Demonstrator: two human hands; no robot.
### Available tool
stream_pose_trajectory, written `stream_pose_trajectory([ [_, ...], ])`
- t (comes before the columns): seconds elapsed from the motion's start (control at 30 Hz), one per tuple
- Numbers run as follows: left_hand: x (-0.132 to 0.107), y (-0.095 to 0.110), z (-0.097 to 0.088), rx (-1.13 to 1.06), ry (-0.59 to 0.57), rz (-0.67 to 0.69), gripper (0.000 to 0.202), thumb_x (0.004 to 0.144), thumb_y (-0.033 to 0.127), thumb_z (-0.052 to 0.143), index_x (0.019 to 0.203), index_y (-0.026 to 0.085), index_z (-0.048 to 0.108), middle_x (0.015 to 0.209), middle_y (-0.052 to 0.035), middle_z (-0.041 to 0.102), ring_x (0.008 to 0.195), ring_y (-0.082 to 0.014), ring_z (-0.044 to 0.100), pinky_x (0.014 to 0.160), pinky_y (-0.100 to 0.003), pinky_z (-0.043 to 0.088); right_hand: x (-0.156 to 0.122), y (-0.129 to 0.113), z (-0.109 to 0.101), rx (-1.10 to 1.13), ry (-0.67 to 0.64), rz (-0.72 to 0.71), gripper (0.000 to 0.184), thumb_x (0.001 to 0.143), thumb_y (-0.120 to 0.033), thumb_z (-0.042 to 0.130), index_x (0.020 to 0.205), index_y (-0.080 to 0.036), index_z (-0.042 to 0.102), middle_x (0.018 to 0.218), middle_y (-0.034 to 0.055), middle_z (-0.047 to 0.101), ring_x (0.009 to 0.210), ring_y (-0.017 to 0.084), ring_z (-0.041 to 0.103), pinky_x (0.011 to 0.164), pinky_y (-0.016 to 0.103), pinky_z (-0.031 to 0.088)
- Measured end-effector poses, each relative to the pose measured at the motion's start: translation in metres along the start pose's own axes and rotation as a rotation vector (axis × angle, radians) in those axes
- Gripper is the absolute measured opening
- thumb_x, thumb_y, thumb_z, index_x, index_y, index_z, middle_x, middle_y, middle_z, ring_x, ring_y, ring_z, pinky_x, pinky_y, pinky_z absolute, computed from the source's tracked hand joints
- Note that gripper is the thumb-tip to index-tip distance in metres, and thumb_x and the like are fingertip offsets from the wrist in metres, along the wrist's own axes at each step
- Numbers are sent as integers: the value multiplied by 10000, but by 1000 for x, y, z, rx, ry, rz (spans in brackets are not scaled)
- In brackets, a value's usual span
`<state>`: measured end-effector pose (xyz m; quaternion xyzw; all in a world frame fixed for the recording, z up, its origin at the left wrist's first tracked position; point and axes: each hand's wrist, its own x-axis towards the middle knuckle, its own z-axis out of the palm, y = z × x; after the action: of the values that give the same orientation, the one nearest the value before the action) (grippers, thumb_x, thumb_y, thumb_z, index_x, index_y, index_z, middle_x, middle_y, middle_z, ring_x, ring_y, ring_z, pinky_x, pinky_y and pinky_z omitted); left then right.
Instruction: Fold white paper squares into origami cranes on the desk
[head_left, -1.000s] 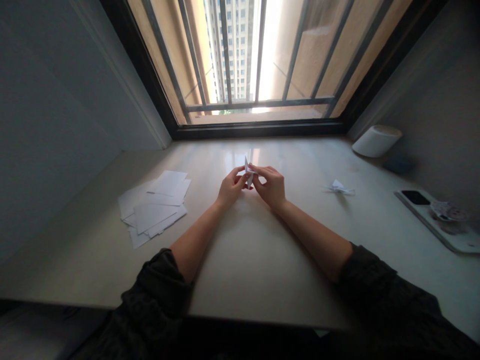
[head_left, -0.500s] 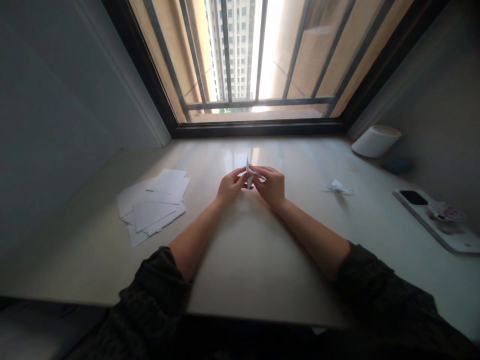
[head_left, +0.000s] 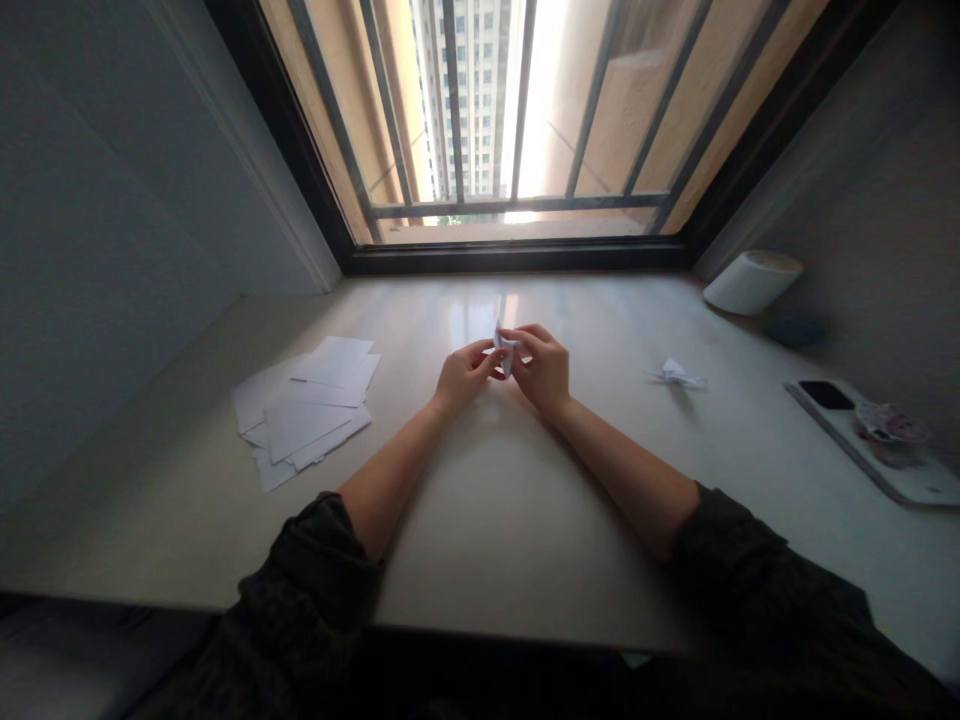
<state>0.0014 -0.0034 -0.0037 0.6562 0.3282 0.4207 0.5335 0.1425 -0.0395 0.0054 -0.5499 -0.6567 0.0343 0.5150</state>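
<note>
A small folded piece of white paper is pinched between both hands just above the pale tabletop, in the middle of the view. My left hand grips its left side with thumb and fingertips. My right hand is curled round its right side, fingers bent over the top. Most of the paper is hidden by the fingers.
A loose stack of white sheets lies to the left. A finished folded paper figure sits to the right. Farther right are a white roll and a tray holding a phone. A barred window rises behind.
The upright tip of the folded paper now shows lower and shorter between the fingers. Both hands stay in the same place.
</note>
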Motion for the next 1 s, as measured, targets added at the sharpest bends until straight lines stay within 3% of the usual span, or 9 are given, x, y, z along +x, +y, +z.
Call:
stream_pose_trajectory([
  [0.2,3,-3,-1,-22,-4,5,468,802,485,628,1114,136,637,806,-59,708,700,-152,670,691,-275,549,2,4,4,30,-25,-17,256,839,-213,568,1056,-246,699,985,40,696,832,173,655,753,289,534],
  [0.27,4,-3,-1,-18,44,-2,450,823,478,602,1124,144,620,831,-55,706,699,-143,669,685,-264,544,3,8,6,80,-54,-8,288,843,-200,550,1093,-256,682,1016,30,706,871,174,659,756,287,543],
  [0.53,-1,3,4,300,151,1,324,934,398,423,1179,243,567,969,-15,686,708,-123,675,643,-218,502,2,17,11,120,-63,15,354,846,-210,532,1178,-236,655,1066,40,723,934,196,684,852,334,544],
  [0.7,-2,5,1,378,201,46,331,944,373,383,1178,224,565,953,-21,683,721,-137,675,651,-233,499,3,15,10,238,-114,77,428,816,-160,512,1219,-240,632,1140,31,698,953,205,690,871,355,547],
  [1.0,-5,13,-1,623,270,-17,365,954,396,359,1228,265,561,901,-2,726,726,-155,691,682,-243,473,3,28,25,333,-97,163,457,854,-173,474,1289,-279,566,1210,-6,657,981,201,685,877,343,546],
])
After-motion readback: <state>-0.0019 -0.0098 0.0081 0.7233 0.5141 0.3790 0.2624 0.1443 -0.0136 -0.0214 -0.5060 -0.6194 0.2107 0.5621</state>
